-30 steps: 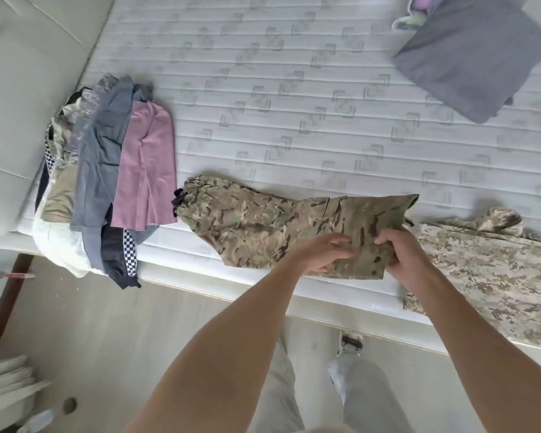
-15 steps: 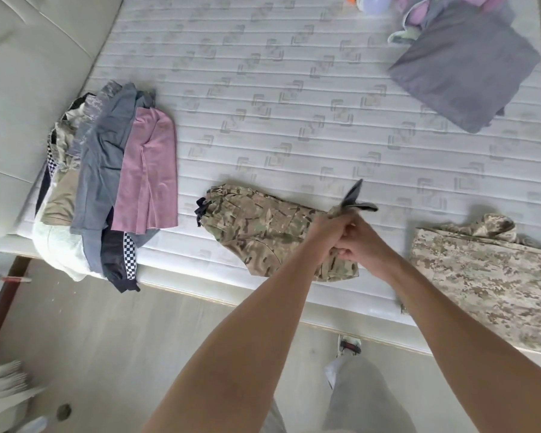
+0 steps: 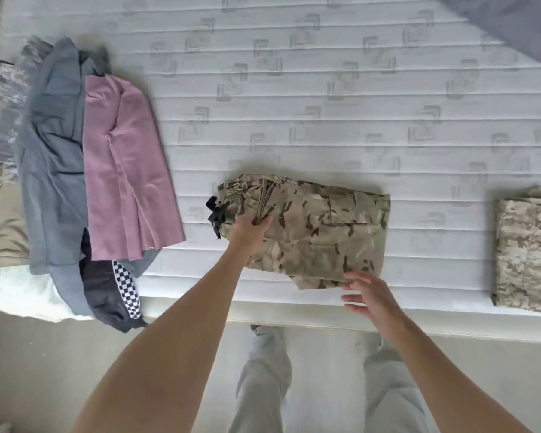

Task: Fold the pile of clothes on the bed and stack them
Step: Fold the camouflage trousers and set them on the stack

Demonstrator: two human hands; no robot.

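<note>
- Since half a second ago, the two hands, then bunched together over the camouflage trousers (image 3: pixel 313 232), have parted, and the garment now lies as a flat, roughly rectangular fold on the mattress (image 3: pixel 294 89).
- That fold sits near the mattress's near edge, about midway between the pile of clothes (image 3: pixel 75 170) on the left and the folded desert-camouflage garment (image 3: pixel 528 251) on the right, touching neither.
- Left hand (image 3: pixel 250 234) rests on the left part of the trousers, its fingers curled around a seam or fold of the cloth just beside the black drawstring (image 3: pixel 216 214) at the waist end.
- Right hand (image 3: pixel 369 295) hovers at the near right corner of the fold with fingers spread and relaxed, holding nothing; whether the fingertips touch the cloth I cannot tell.
- In the pile a pink garment (image 3: pixel 128 176) lies on top at the right, overlapping a grey-blue garment (image 3: pixel 50 170), with a dark piece with checkered trim (image 3: pixel 119 289) hanging over the near edge.
- A grey folded cloth (image 3: pixel 512 23) lies at the far right corner, cut off by the frame.
- Below the bed, the person's light trouser legs (image 3: pixel 263 379) stand on the pale floor (image 3: pixel 44 370).
</note>
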